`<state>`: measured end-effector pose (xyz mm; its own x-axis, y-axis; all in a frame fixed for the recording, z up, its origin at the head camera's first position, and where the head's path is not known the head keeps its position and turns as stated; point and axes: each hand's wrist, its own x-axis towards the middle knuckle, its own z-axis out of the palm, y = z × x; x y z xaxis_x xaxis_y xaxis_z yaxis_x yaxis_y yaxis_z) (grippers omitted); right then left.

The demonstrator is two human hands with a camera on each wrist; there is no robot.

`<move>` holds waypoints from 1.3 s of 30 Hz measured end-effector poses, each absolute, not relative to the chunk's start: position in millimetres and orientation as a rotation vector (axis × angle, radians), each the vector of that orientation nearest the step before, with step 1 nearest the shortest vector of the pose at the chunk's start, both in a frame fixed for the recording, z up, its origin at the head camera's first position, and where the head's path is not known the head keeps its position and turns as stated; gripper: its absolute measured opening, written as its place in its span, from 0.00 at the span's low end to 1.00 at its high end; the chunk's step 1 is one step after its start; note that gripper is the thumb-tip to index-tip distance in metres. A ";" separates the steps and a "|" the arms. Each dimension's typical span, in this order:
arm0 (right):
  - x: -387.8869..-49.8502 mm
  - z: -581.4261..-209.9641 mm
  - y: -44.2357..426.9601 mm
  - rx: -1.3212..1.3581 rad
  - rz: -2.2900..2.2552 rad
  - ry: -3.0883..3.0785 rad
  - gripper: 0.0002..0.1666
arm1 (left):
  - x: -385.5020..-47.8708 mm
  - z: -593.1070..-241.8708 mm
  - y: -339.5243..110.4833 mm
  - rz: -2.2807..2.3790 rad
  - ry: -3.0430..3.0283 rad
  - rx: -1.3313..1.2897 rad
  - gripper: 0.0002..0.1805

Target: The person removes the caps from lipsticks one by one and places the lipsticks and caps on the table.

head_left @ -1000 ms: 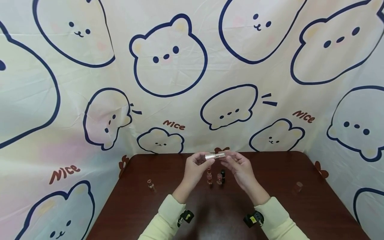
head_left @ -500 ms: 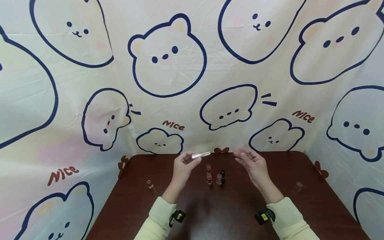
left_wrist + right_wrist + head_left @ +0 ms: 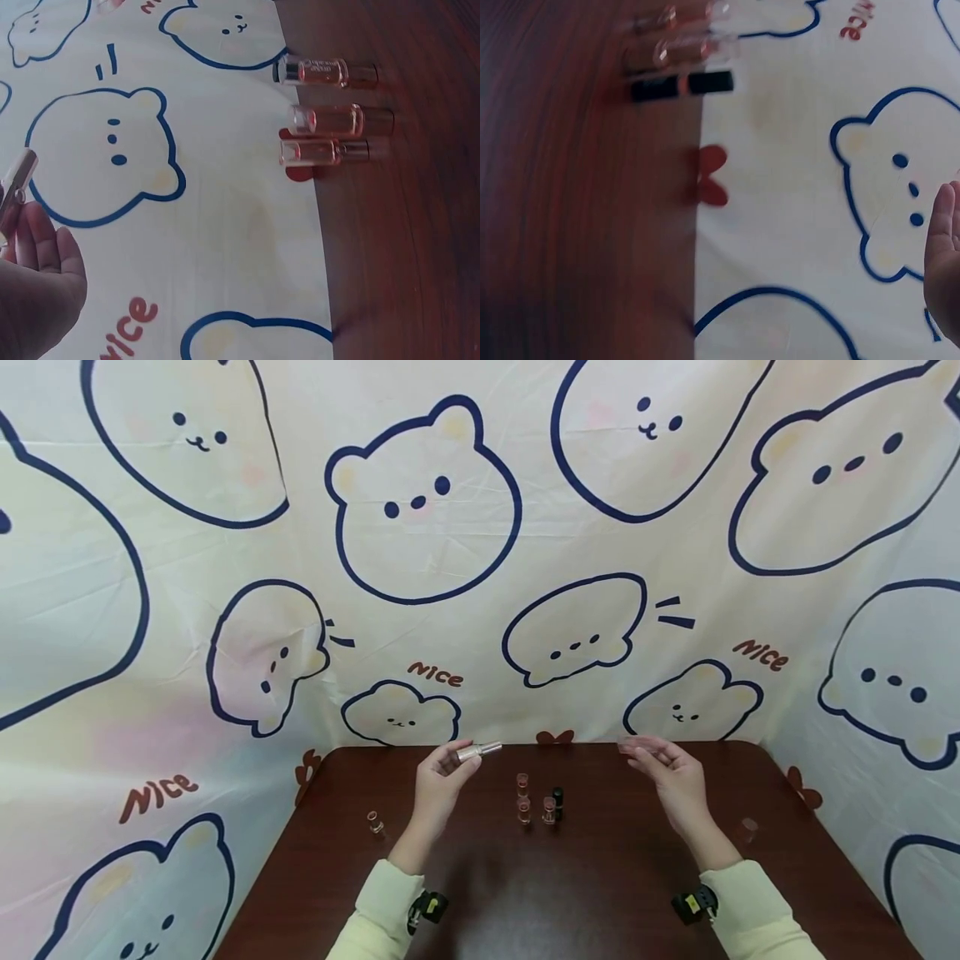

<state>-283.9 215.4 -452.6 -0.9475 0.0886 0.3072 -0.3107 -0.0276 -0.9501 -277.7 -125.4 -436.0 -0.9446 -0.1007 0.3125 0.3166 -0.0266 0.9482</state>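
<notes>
My left hand (image 3: 437,787) pinches a slim silvery lipstick tube (image 3: 480,750) above the far side of the table, its narrower end pointing right. In the left wrist view the same tube (image 3: 21,176) shows at the left edge beside the fingers. Well to the right, my right hand (image 3: 681,789) pinches a small clear cap (image 3: 627,745), which is hard to make out. Between and below the hands stand several lipsticks with see-through tops (image 3: 524,812) and a black lipstick (image 3: 558,802). Only part of the right hand (image 3: 943,259) appears in its wrist view.
On the dark wooden table (image 3: 555,893), a small lipstick-like piece (image 3: 375,822) stands apart at the left. A clear cap (image 3: 748,828) stands at the right. A bear-printed cloth (image 3: 420,543) hangs behind the far edge and at both sides.
The hands were together at the lipstick tube. They have drawn apart, the left going left with the tube, the right going right with the clear cap pulled off it.
</notes>
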 end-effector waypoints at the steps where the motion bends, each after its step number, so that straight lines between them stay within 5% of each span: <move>1: -284.5 -455.1 218.9 0.224 2.035 -1.989 0.25 | -277.7 -436.8 -127.0 -2.042 -1.966 -0.231 0.17; 19: -290.1 -480.8 270.3 -0.251 1.066 -2.485 0.20 | -262.7 -430.4 -141.9 -1.998 -2.074 -0.080 0.13; 32: -295.2 -501.7 291.0 -0.325 0.866 -2.686 0.15 | -282.1 -465.7 -153.7 -1.844 -2.136 0.108 0.10; 39: -295.5 -514.6 295.8 -0.349 0.886 -2.775 0.24 | -283.7 -472.7 -158.4 -1.820 -2.136 0.165 0.11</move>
<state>-295.5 295.8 -514.6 -0.9506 0.2847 0.1239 0.1603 0.7918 -0.5894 -283.7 -158.4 -472.7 -0.9393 -0.2965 0.1725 0.1232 0.1776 0.9764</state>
